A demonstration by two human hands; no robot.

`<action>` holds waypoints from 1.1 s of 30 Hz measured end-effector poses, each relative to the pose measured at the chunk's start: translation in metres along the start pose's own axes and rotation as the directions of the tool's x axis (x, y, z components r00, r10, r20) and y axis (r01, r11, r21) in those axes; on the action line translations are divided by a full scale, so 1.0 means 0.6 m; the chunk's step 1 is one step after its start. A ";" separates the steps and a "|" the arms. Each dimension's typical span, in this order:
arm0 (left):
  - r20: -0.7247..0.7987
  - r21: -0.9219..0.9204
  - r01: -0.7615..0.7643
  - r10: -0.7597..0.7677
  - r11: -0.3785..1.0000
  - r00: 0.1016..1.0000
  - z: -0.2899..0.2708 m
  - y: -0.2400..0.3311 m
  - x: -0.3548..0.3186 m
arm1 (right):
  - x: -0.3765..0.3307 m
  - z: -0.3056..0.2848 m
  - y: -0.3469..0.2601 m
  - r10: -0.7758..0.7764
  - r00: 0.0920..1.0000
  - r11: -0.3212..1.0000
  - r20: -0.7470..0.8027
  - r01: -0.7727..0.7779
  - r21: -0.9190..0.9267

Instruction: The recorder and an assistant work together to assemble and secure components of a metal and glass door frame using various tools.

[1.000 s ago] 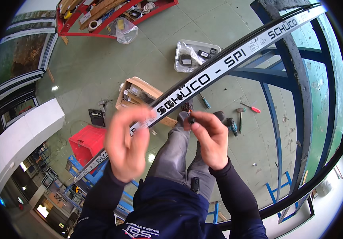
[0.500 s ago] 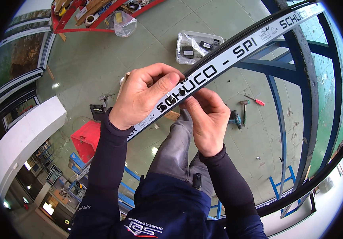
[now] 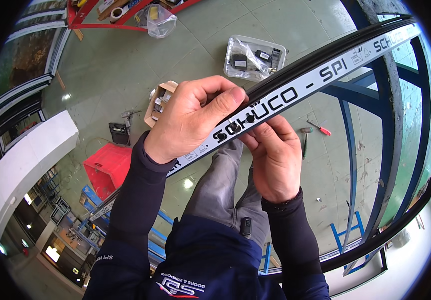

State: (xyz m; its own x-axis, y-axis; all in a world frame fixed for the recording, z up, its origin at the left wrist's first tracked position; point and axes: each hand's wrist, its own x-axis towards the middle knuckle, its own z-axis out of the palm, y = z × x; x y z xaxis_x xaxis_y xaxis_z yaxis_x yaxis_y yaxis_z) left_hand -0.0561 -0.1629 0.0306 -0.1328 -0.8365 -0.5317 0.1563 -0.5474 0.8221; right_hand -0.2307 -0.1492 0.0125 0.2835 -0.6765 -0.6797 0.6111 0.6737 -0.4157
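Observation:
A long metal profile bar (image 3: 320, 75) with a white protective film and a black rubber edge runs diagonally from lower left to upper right. My left hand (image 3: 190, 117) grips it from above, thumb pressed on the film. My right hand (image 3: 273, 155) sits just below the bar, fingertips pinching a small dark fitting (image 3: 248, 120) against its face. Both forearms wear dark sleeves.
On the green floor lie a clear bag of dark parts (image 3: 253, 57), a small cardboard box of fittings (image 3: 156, 100), a red crate (image 3: 108, 167), a red-handled screwdriver (image 3: 319, 128) and a hammer (image 3: 305, 137). A blue steel rack (image 3: 355, 130) stands to the right, a red rack (image 3: 125, 15) far off.
The bar and both hands have come closer to the camera. My left hand shifted right along the bar to meet my right hand, which now presses the small fitting against the bar.

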 end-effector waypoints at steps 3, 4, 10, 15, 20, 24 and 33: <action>-0.005 0.020 -0.011 0.012 1.000 1.000 -0.003 -0.001 0.000 | -0.002 0.007 -0.001 0.013 1.000 1.000 0.002 -0.013 -0.009; -0.005 0.017 -0.010 0.010 1.000 1.000 -0.003 0.000 0.000 | -0.002 0.008 0.002 0.014 1.000 1.000 0.000 -0.014 -0.011; 0.018 -0.018 -0.028 0.028 0.999 0.999 -0.004 -0.004 0.003 | -0.006 0.013 0.012 -0.098 0.988 0.995 -0.116 0.098 -0.006; -0.024 0.004 -0.082 0.082 0.997 0.996 0.003 -0.002 0.004 | -0.007 0.010 0.010 -0.104 0.991 0.994 -0.081 0.101 -0.051; 0.013 -0.030 -0.078 0.079 0.996 0.997 -0.002 -0.006 0.006 | -0.003 0.004 0.010 -0.157 0.988 0.981 -0.008 0.155 -0.120; 0.066 -0.079 0.007 -0.001 0.997 0.998 0.002 0.005 0.006 | -0.005 0.000 0.005 -0.159 0.987 0.986 0.017 0.160 -0.050; 0.043 0.084 -0.126 0.123 0.988 0.991 -0.006 -0.005 0.001 | -0.015 0.012 0.016 -0.153 0.988 0.988 -0.012 0.154 0.032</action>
State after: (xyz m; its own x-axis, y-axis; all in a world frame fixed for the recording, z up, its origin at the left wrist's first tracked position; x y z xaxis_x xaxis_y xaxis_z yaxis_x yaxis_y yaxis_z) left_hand -0.0533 -0.1620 0.0273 -0.1550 -0.8954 -0.4175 0.0892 -0.4336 0.8967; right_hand -0.2222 -0.1390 0.0193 0.1779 -0.7683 -0.6149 0.6707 0.5519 -0.4955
